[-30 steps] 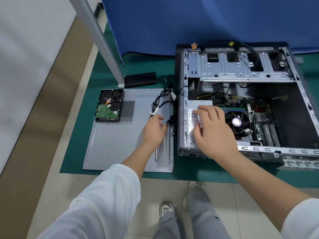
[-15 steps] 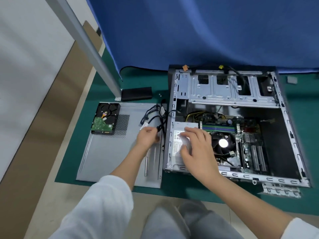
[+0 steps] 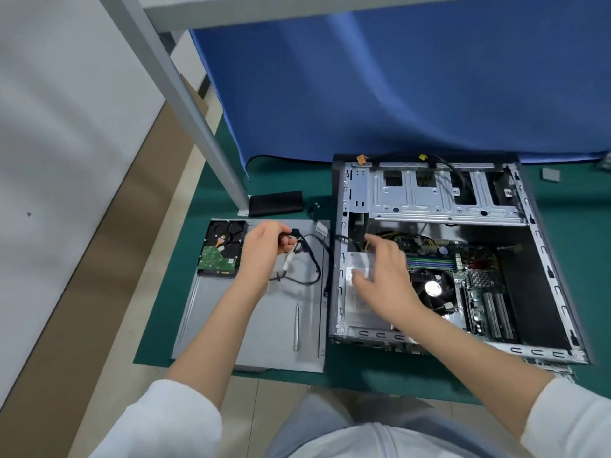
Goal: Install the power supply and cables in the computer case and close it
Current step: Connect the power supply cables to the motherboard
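The open computer case (image 3: 439, 200) lies on its side on the green mat. The silver power supply (image 3: 355, 295) sits in the case's near left corner. My right hand (image 3: 385, 279) hovers over it with fingers spread and relaxed, holding nothing. My left hand (image 3: 264, 249) is raised over the side panel (image 3: 264, 325) and pinches a black connector of the loose cable bundle (image 3: 307, 259), which loops back toward the case's left wall. The motherboard and CPU fan (image 3: 431, 285) show to the right of my right hand.
A hard drive (image 3: 223, 249) lies circuit side up on the panel's far left corner. A screwdriver (image 3: 296, 327) rests on the panel near its right edge. A black block (image 3: 276, 203) and a slanted metal frame post (image 3: 185, 104) stand behind it. A blue curtain hangs at the back.
My left hand has lifted off the panel with the cable connector, uncovering the screwdriver. My right hand has risen from the power supply and reached further back. The camera has tilted up.
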